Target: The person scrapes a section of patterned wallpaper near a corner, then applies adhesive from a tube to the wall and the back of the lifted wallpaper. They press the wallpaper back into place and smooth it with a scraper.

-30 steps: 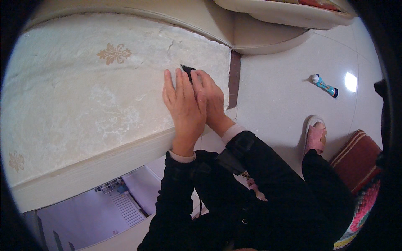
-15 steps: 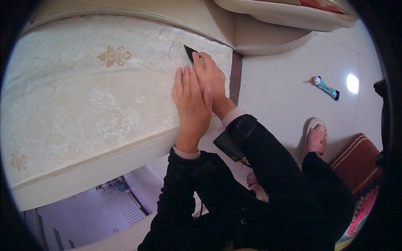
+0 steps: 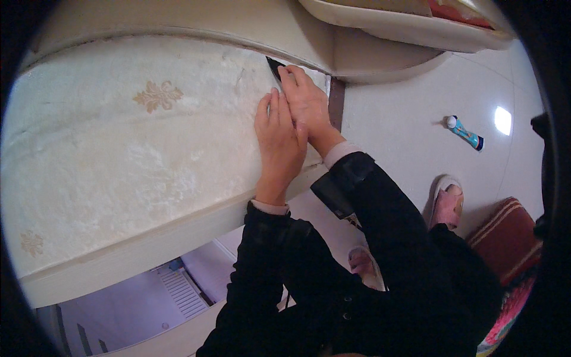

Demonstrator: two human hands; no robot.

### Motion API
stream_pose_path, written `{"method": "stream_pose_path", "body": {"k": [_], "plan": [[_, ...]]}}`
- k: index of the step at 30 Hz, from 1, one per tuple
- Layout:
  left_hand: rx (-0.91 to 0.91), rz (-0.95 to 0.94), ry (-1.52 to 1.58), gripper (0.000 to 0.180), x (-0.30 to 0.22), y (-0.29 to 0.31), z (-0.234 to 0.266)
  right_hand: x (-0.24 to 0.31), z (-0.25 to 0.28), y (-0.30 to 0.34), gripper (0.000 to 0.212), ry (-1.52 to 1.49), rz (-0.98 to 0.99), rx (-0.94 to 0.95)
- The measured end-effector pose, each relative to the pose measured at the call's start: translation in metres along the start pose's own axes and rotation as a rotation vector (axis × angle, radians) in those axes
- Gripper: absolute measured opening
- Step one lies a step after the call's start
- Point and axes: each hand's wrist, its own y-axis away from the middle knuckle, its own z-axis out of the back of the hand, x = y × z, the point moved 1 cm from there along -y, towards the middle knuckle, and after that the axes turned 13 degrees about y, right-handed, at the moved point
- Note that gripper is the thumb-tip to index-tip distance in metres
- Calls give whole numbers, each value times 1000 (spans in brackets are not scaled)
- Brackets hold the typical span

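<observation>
A cream panel with brown ornaments (image 3: 89, 154), its sheet slightly rippled, lies before me with whitish smears on it. My right hand (image 3: 308, 110) is closed on a black scraper (image 3: 273, 66), whose pointed corner rests close to the panel's curved far edge. Most of the scraper is hidden under the fingers. Against the right hand's left side lies my left hand (image 3: 279, 143), flat on the panel with its fingers stretched out. Both hands are near the panel's right end.
Behind the panel rises a curved cream furniture base (image 3: 178, 15). On the tiled floor to the right lie a teal tube (image 3: 467, 134), a pink slipper (image 3: 447, 208) on a foot, and a dark red block-shaped item (image 3: 504, 241). A white slatted piece (image 3: 181, 291) shows below left.
Both hands have slid right and farther along the panel, bringing the scraper nearer its far edge. The whole view has shifted slightly.
</observation>
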Motion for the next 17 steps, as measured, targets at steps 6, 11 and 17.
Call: {"method": "stream_pose_path", "body": {"k": [6,11,17], "plan": [[-45,-10,98,64,4,-7,-13,-12,11,-10,41,-99,-58,84],[-20,21,318,79,12,-15,-21,-4,33,-16,38,-178,-36,21],[-87,106,719,89,10,-16,-24,15,37,-28,46,-155,67,40]]}}
